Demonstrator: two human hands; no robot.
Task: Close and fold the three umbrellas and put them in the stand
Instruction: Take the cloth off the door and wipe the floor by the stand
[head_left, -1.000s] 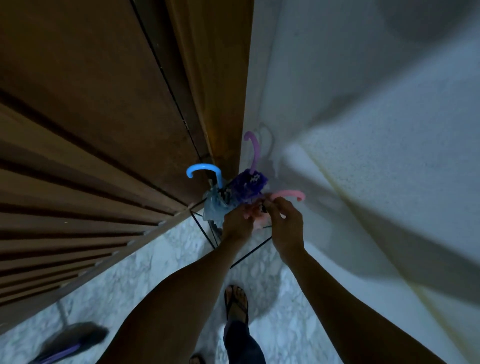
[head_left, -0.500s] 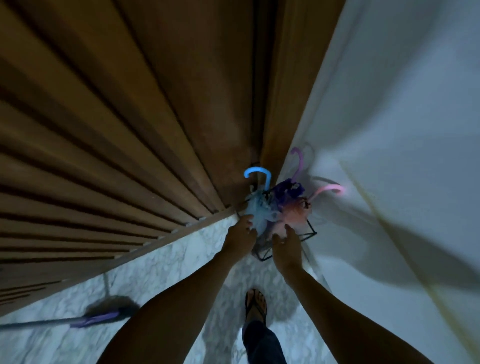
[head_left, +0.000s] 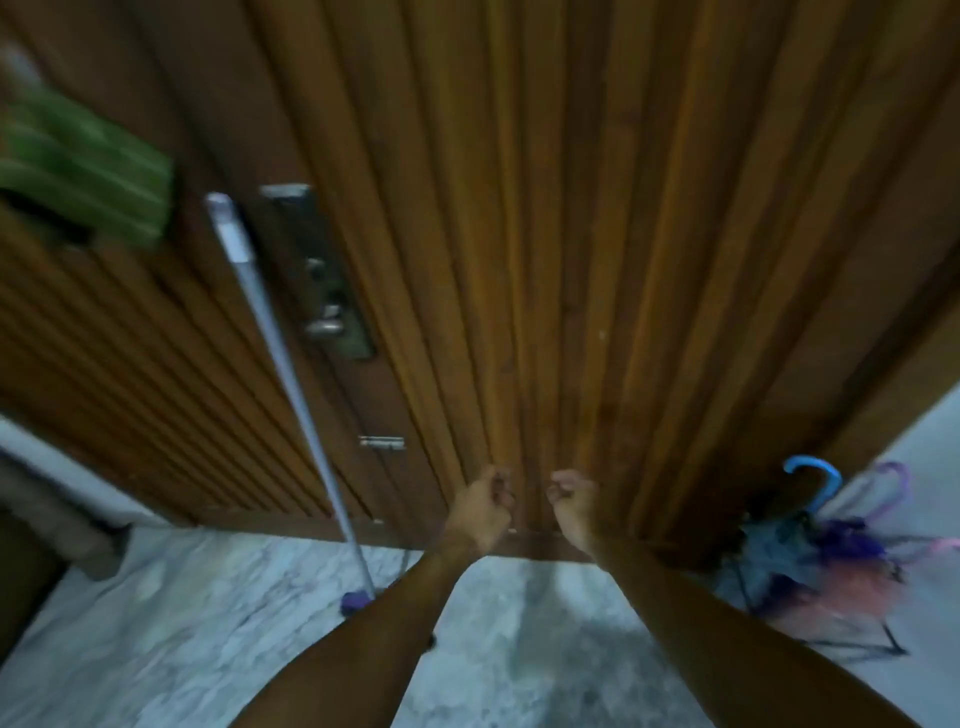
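My left hand (head_left: 480, 506) and right hand (head_left: 571, 501) hang loosely curled, holding nothing, before the door (head_left: 545, 234). The three umbrellas (head_left: 826, 566) stand handles-up in the stand (head_left: 883, 647) on the floor (head_left: 182, 623), off to my right, nearer the right hand.

Slatted door (head_left: 545, 234): brown wood, ribbed, low satin sheen. Lock plate (head_left: 317, 270) and lever handle (head_left: 324, 327): dull grey metal. Small latch (head_left: 382, 442): brighter metal. Mop pole (head_left: 280, 364): smooth pale metal; purple fitting (head_left: 355, 601) at foot, material unclear. Floor (head_left: 208, 623): veined marble-look stone, polished. Wall (head_left: 930, 441): pale, matt. Blue crook handle (head_left: 815, 475) and purple crook handle (head_left: 896, 488): smooth plastic. Folded canopies (head_left: 831, 577): thin cloth, crumpled. Stand (head_left: 878, 644): thin black wire. Green striped cloth (head_left: 83, 171), blurred.
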